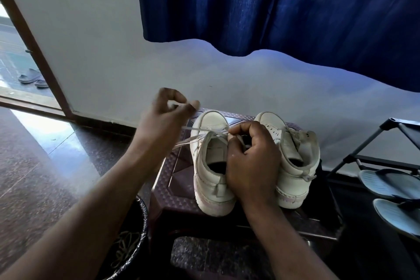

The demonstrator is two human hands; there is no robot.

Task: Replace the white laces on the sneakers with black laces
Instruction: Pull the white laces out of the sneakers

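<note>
Blue curtain [284,2] across the top right, wavy hem hanging well above the shoes against a white wall [91,41]. Polished stone floor [34,154] open to the left, running to a brown door frame [29,38]. Maroon patterned stool [175,179] close to the wall, a black shoe rack [354,157] just beside its right edge with pale sandals [386,184] on the shelf, a dark bin [134,245] tucked at its near left corner. On the stool, left sneaker [211,179] and right sneaker [293,179] side by side, toes toward the wall, heels at the near edge. Right hand [252,157] wedged between the two, fingers curled onto the left sneaker's inner eyelet edge, gripping it. Left hand [163,118] raised off the stool's far left corner, thumb and fingers pinching the white lace [193,129], drawn taut from the left sneaker's eyelets. Right sneaker laced in white, one loose end dangling by its heel
</note>
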